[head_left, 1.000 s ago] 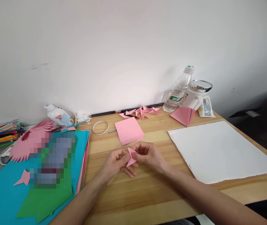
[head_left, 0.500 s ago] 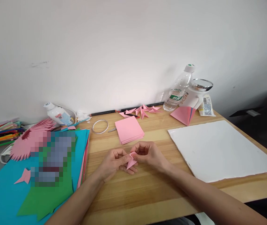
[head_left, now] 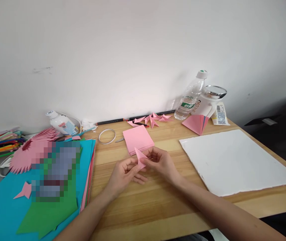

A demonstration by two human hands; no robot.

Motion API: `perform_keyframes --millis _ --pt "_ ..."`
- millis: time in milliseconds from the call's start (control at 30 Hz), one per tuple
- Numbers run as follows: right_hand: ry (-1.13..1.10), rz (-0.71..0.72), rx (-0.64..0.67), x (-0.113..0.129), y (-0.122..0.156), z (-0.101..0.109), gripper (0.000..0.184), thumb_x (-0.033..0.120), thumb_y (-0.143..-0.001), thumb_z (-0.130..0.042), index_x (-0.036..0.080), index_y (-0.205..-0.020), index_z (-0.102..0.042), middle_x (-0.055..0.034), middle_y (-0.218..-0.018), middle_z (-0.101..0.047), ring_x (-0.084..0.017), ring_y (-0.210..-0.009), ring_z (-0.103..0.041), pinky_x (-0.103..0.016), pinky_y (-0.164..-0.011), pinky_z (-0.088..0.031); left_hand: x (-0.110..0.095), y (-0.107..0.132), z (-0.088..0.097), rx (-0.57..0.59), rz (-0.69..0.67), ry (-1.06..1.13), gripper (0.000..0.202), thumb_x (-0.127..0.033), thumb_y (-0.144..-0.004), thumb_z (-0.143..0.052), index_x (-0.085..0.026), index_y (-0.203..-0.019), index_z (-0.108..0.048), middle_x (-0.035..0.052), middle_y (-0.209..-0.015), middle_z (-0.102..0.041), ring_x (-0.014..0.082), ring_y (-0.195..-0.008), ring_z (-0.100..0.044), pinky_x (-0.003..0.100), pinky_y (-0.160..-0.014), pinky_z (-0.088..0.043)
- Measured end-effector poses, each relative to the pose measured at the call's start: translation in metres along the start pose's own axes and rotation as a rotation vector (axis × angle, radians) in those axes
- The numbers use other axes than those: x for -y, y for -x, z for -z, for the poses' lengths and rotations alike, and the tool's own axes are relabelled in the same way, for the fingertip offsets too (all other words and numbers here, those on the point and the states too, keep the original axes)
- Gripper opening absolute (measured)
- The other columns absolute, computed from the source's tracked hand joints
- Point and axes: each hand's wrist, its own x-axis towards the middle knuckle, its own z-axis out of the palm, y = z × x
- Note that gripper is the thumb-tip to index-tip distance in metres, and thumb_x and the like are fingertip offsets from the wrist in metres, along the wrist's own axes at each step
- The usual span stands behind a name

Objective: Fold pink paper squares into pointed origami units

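Both hands meet over the middle of the wooden table (head_left: 158,207). My left hand (head_left: 125,174) and my right hand (head_left: 160,162) pinch a small folded pink paper piece (head_left: 140,157), its pointed tip sticking up toward the far left. Just behind the hands lies a stack of pink square paper (head_left: 137,139). Several finished folded pink pieces (head_left: 153,119) lie near the wall.
A white board (head_left: 235,160) covers the table's right part. Blue and green sheets (head_left: 44,207) and a pink spiky paper shape (head_left: 23,155) lie at left. A tape ring (head_left: 107,136), glue bottle (head_left: 61,123), water bottle (head_left: 190,95), white cup (head_left: 209,100) and pink paper fan (head_left: 196,123) stand at the back.
The pink piece has been turned in my fingers: its tip pointed down and left before, and now points up toward the stack. Both hands shifted slightly away from me.
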Motion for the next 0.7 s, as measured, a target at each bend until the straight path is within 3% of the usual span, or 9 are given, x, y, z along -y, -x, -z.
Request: perform_keyframes --millis 200,433,600,700 --pt "0.096 0.102 -0.003 -0.0019 0.0011 -0.0008 0.021 0.036 -0.075 -0.06 0.015 -0.075 -0.06 -0.003 -0.073 -0.061 -0.014 -0.067 -0.054 -0.028 -0.064 -0.044 -0.0008 -0.0002 -0.0002 -0.049 -0.029 0.008 0.04 -0.042 -0.071 -0.066 -0.012 -0.096 -0.056 0.012 -0.085 -0.069 0.0227 -0.062 -0.069 0.034 -0.06 -0.056" --pt "0.247 0.2 -0.093 -0.0059 0.0044 -0.0027 0.007 0.023 -0.074 -0.06 0.018 -0.072 -0.057 -0.0016 -0.069 -0.06 -0.013 -0.062 -0.055 -0.026 -0.06 -0.046 -0.0002 -0.0002 -0.0013 -0.017 -0.024 0.005 0.036 -0.043 -0.07 -0.067 -0.013 -0.088 -0.057 0.0093 -0.084 -0.068 0.0218 -0.061 -0.069 0.033 -0.059 -0.056" --pt "0.424 0.404 -0.051 -0.0052 0.0071 -0.004 0.006 0.019 -0.078 -0.057 0.019 -0.077 -0.063 -0.0045 -0.075 -0.063 -0.016 -0.069 -0.057 -0.028 -0.063 -0.046 0.0017 -0.0011 -0.0005 -0.009 -0.047 0.009 0.037 -0.043 -0.07 -0.067 -0.012 -0.087 -0.055 0.0075 -0.073 -0.068 0.0223 -0.061 -0.069 0.034 -0.06 -0.056" --pt "0.422 0.418 -0.019 -0.0035 0.0079 -0.0036 0.01 0.021 -0.079 -0.057 0.02 -0.085 -0.065 -0.0061 -0.082 -0.064 -0.017 -0.075 -0.059 -0.03 -0.068 -0.048 0.0014 -0.0019 0.0004 -0.017 -0.051 0.007 0.036 -0.042 -0.071 -0.067 -0.012 -0.086 -0.054 0.0079 -0.072 -0.068 0.0218 -0.061 -0.069 0.033 -0.059 -0.056"
